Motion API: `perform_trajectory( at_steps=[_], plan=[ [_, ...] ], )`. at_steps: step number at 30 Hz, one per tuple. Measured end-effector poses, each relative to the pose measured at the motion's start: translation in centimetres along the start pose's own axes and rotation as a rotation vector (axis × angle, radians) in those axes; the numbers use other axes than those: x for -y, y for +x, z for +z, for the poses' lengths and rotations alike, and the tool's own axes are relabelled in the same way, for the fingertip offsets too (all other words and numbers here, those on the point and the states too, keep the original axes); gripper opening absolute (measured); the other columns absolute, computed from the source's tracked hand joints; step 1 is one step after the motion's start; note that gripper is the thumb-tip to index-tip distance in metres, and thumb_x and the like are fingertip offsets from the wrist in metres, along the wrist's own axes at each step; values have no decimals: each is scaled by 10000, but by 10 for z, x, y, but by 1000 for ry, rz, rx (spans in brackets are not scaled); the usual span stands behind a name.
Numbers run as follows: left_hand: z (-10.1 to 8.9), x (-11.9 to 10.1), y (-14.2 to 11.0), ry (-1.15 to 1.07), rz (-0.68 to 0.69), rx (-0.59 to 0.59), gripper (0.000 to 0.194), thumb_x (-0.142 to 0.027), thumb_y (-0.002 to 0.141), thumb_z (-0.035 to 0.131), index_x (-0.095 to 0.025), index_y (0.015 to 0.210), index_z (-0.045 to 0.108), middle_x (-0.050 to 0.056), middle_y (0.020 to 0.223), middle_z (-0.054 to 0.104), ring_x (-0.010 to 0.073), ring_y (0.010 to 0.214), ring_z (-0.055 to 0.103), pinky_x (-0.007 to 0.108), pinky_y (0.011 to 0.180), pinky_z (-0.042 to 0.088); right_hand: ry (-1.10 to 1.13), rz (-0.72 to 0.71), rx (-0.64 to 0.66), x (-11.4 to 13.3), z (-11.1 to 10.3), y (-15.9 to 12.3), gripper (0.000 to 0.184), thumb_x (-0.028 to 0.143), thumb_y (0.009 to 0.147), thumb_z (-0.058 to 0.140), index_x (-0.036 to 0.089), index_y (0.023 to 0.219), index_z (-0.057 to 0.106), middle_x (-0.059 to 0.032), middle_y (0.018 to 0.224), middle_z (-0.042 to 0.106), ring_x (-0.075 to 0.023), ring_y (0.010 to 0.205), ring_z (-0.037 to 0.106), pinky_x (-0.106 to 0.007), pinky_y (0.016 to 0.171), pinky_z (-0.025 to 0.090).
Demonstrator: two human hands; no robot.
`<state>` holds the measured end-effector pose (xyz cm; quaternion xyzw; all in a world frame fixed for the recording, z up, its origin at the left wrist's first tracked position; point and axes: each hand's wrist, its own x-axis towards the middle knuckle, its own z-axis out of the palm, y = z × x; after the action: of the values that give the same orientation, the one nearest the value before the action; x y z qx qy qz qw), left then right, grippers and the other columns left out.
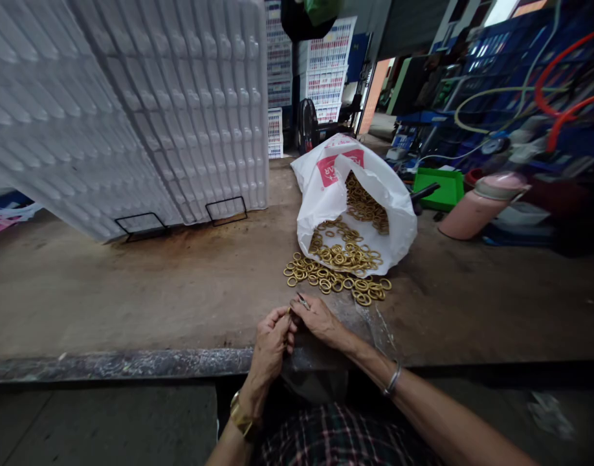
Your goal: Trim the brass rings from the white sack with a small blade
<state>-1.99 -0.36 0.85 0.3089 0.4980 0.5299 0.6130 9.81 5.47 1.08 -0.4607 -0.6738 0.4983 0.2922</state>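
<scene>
My left hand (274,335) is above the table's front edge, its fingers pinched on a small brass-coloured piece (289,310), seemingly a ring, mostly covered by the fingertips. Touching it from the right, my right hand (320,318) is closed around a slim pointed metal tool (303,301) whose dark tip sticks out past the fingers. Just beyond both hands lies a spread of brass rings (326,278). More of them fill the open mouth of a white sack (358,226) lying on its side.
Tall stacked white plastic trays (195,116) stand at left on the wooden table (132,304), beside black wire stands (228,210). To the right are a pink bottle (476,210) and a green bin (439,188). White crates (326,71) are stacked behind.
</scene>
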Motion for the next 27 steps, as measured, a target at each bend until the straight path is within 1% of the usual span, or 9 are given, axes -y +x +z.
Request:
perform_trajectory(
  at_steps=[5, 9, 14, 20, 24, 27],
  plan=[
    [1, -4, -1, -4, -30, 21, 385, -419, 721, 629, -137, 977, 573, -45, 611, 513, 28, 404, 393, 136, 344, 302, 102, 60, 14, -1, -2, 1, 267, 352, 817, 403, 167, 656, 511, 27, 562, 526, -101, 545, 465, -211, 527, 337],
    [3, -8, -2, -19, -62, 1, 394, -418, 697, 649, -133, 958, 572, -40, 611, 519, 32, 412, 398, 139, 350, 303, 102, 74, -4, -2, -3, 2, 279, 345, 819, 407, 160, 651, 532, 25, 559, 529, -97, 534, 467, -210, 529, 343],
    [4, -10, -2, -39, -72, -12, 381, -418, 684, 666, -137, 927, 576, -42, 610, 518, 25, 409, 386, 139, 361, 300, 75, 74, -23, 0, -5, 2, 301, 319, 819, 402, 162, 586, 512, 23, 534, 515, -94, 519, 458, -212, 522, 336],
    [6, -10, 0, -59, -83, -59, 358, -419, 672, 682, -137, 867, 580, -43, 603, 521, 19, 400, 384, 137, 354, 298, 94, 89, -33, 2, -6, 0, 304, 311, 824, 405, 165, 577, 506, 24, 525, 511, -88, 508, 443, -207, 514, 325],
    [8, -11, 1, -100, -74, -109, 384, -407, 635, 708, -131, 861, 566, -46, 583, 531, 25, 396, 392, 137, 346, 301, 126, 80, -56, -1, -4, 1, 316, 326, 824, 400, 167, 571, 503, 23, 520, 506, -86, 499, 428, -205, 511, 324],
    [7, -11, 3, -173, -63, -154, 392, -394, 628, 711, -143, 877, 542, -50, 571, 536, 36, 403, 403, 141, 345, 310, 178, 85, -79, -3, -3, 2, 303, 343, 828, 386, 168, 629, 531, 32, 497, 494, -87, 476, 410, -207, 497, 318]
  ],
)
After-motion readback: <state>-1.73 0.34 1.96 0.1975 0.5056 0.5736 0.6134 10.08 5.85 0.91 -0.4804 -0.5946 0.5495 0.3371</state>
